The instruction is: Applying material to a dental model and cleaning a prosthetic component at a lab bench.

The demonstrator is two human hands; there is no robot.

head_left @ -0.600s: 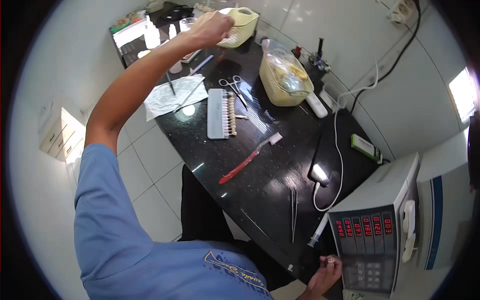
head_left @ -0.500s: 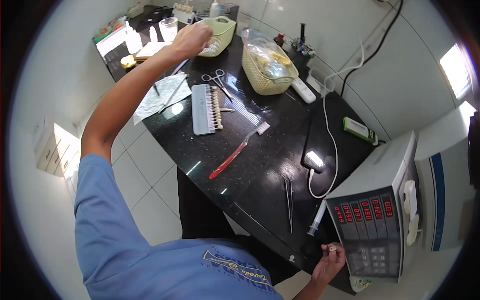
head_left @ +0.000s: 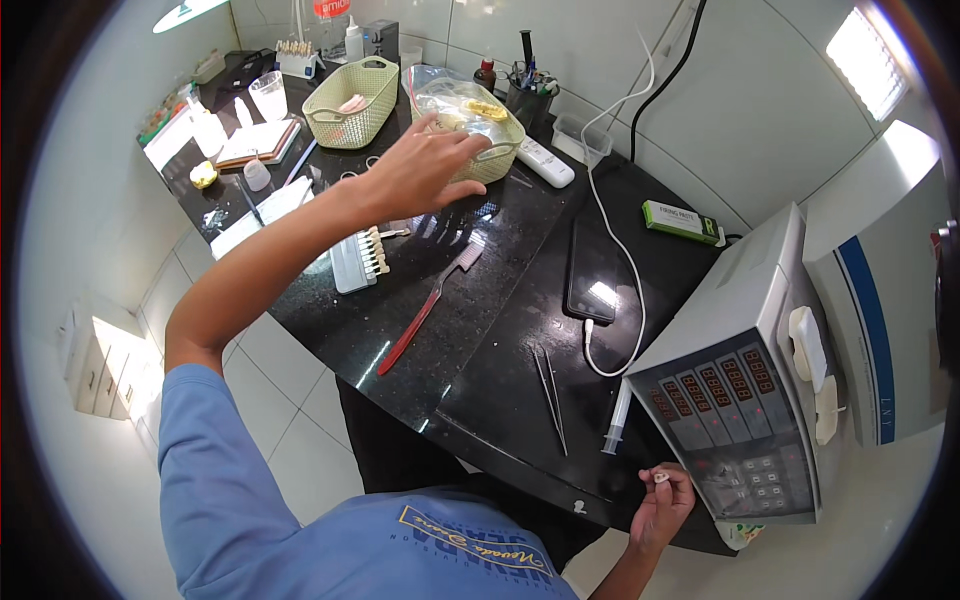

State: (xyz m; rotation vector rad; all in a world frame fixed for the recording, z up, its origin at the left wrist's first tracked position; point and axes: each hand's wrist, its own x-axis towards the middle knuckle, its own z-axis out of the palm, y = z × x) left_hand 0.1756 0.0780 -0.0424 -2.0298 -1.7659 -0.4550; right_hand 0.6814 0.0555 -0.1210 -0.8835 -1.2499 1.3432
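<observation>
My left hand (head_left: 425,165) is stretched out over the black counter (head_left: 500,330), fingers spread and holding nothing. It hovers just in front of a woven basket with a clear plastic bag (head_left: 470,115). Below the forearm lies a grey tooth shade guide (head_left: 358,260), and beside that a red toothbrush (head_left: 430,305). My right hand (head_left: 660,500) is low at the counter's near edge, in front of the grey machine with red displays (head_left: 745,400). Its fingers pinch a small white piece (head_left: 660,478).
Tweezers (head_left: 550,395) and a syringe (head_left: 617,418) lie near the machine. A phone (head_left: 592,272) on a white cable, a green box (head_left: 683,222) and a white remote (head_left: 545,162) sit further back. A second basket (head_left: 352,103), cups, bottles and papers crowd the far left end.
My left hand has drawn back from the far basket and now hovers by the basket with the bag. The right hand stays near the machine's front.
</observation>
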